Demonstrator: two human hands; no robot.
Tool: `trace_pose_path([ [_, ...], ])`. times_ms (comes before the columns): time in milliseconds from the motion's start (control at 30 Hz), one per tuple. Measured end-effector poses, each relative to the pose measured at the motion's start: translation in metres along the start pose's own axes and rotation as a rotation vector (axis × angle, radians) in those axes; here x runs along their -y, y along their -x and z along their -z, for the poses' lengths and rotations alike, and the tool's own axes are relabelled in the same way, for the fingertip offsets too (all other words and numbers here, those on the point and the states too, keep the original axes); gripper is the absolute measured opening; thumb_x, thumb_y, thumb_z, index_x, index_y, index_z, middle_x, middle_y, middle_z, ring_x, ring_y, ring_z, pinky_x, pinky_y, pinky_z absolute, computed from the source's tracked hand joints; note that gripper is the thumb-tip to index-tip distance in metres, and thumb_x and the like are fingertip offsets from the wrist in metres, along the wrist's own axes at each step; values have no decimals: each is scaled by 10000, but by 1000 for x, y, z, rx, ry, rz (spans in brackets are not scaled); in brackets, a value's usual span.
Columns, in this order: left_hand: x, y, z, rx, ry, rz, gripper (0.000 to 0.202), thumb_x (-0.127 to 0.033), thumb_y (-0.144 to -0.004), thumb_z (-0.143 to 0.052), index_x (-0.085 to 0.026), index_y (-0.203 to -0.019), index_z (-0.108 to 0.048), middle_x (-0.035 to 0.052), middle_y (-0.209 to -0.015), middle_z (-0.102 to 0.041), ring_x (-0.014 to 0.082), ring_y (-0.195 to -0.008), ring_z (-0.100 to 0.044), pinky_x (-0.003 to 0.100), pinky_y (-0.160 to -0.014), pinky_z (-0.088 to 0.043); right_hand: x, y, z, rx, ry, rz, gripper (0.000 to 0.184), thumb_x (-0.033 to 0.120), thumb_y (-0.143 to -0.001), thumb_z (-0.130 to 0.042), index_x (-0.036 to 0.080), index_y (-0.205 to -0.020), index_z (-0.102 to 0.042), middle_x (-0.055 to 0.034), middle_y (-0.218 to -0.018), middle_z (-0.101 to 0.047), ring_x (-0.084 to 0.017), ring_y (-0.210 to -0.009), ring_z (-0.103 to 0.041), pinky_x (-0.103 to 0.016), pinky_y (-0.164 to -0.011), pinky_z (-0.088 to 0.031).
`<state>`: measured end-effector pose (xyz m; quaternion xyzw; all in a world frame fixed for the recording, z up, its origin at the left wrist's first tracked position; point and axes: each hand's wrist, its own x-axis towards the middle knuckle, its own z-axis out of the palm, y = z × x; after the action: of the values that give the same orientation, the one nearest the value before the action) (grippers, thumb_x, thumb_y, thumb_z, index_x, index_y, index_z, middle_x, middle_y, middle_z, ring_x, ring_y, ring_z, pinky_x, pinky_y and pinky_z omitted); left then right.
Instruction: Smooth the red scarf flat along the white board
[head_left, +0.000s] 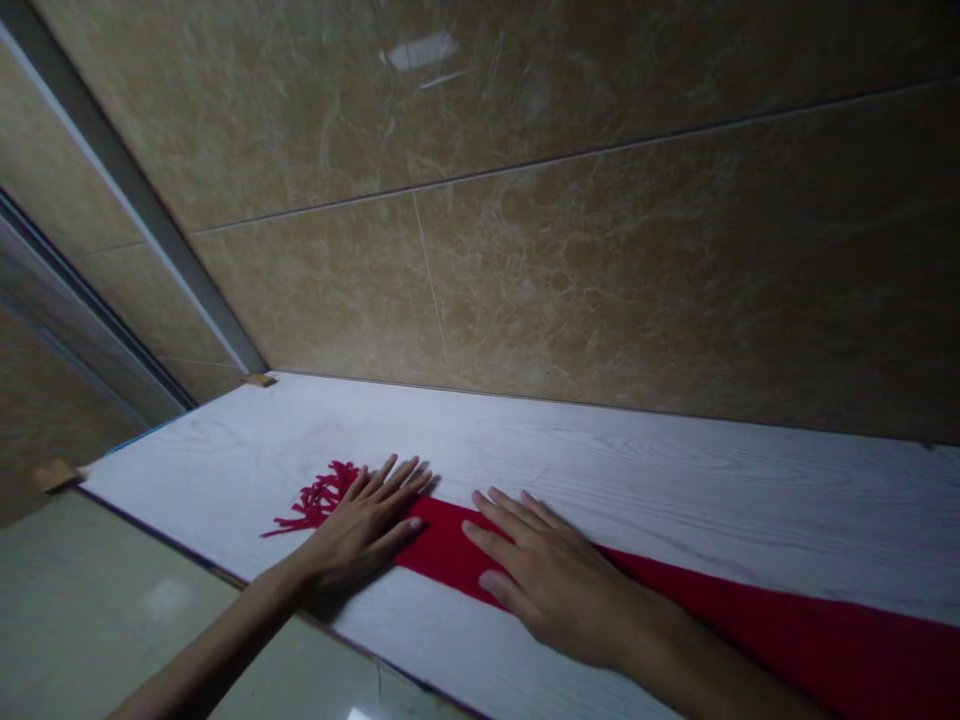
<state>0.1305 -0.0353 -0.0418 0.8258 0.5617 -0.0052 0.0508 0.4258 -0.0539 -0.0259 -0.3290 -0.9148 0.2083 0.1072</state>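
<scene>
A long red scarf (787,625) lies flat along a white wood-grain board (675,480), its fringed end (319,497) at the left. My left hand (367,522) rests flat on the scarf just beside the fringe, fingers stretched out and slightly spread. My right hand (551,575) lies palm down on the scarf a little to the right, fingers extended toward the left hand. Neither hand holds anything; both press on the cloth.
A tan marble-tile wall (562,220) rises right behind the board. A grey vertical frame (127,190) runs at the left. The board's front edge drops to a glossy pale floor (90,610). Small wooden blocks (54,474) sit at the board's left corners.
</scene>
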Motion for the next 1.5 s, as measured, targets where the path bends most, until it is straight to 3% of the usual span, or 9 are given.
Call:
trace_pose_path([
  [133,6,0,-6,15,-16,15,650,-667,-1020,-296,-385,-1602,-243,-5,-1694,-174,341,-1572,-119,680,-1231,-161,1,-34,-15,-19,10,76,621,503,-1055,-471,201,-1589,-371,-117,-1678,-209,-271,-1568,-126,-544,-1276,-91],
  [333,13,-2,-16,-12,-26,-1,680,-689,-1010,-274,-377,-1612,-224,-12,-1701,-173,323,-1578,-118,668,-1237,-155,-7,-40,-29,32,59,89,641,547,-1072,-393,171,-1589,-356,-129,-1676,-215,-251,-1573,-102,-535,-1277,-15],
  [533,16,-1,-13,-29,-82,-7,676,-643,-1012,-294,-322,-1608,-289,30,-1682,-240,345,-1565,-170,668,-1234,-180,13,-49,-23,-5,89,116,698,557,-1072,-382,102,-1596,-305,-129,-1681,-172,-257,-1574,-92,-547,-1280,-17],
  [667,19,-1,-11,-133,-107,-86,643,-561,-1032,-266,-280,-1609,-310,45,-1671,-261,337,-1566,-154,657,-1252,-126,21,-60,-36,-26,105,109,703,491,-1078,-393,29,-1592,-270,-158,-1667,-209,-248,-1567,-132,-494,-1294,-63],
  [767,19,-2,-20,-185,8,-136,624,-495,-1054,-213,-248,-1627,-247,42,-1679,-237,284,-1568,-173,581,-1265,-194,20,-62,-47,-21,117,98,690,502,-1074,-380,20,-1567,-338,-176,-1652,-257,-271,-1561,-163,-505,-1293,-75],
  [933,22,0,-34,-123,31,-80,602,-458,-1060,-172,-249,-1609,-302,53,-1664,-306,283,-1560,-211,605,-1248,-221,19,-61,-48,25,97,98,730,528,-1079,-329,13,-1593,-257,-165,-1675,-184,-255,-1569,-124,-503,-1293,-47],
  [1200,51,1,-32,-127,-45,7,653,-515,-1054,-172,-209,-1620,-281,92,-1661,-297,336,-1556,-196,646,-1243,-176,18,-54,-42,50,82,92,703,523,-1082,-315,50,-1600,-261,-130,-1680,-174,-254,-1572,-96,-541,-1285,-25],
  [1500,59,2,-39,-178,-92,-45,624,-494,-1057,-222,-232,-1618,-296,90,-1654,-325,321,-1557,-213,614,-1246,-202,-2,0,-27,36,28,91,734,597,-1076,-290,92,-1608,-259,-104,-1679,-192,-234,-1576,-70,-522,-1286,11],
])
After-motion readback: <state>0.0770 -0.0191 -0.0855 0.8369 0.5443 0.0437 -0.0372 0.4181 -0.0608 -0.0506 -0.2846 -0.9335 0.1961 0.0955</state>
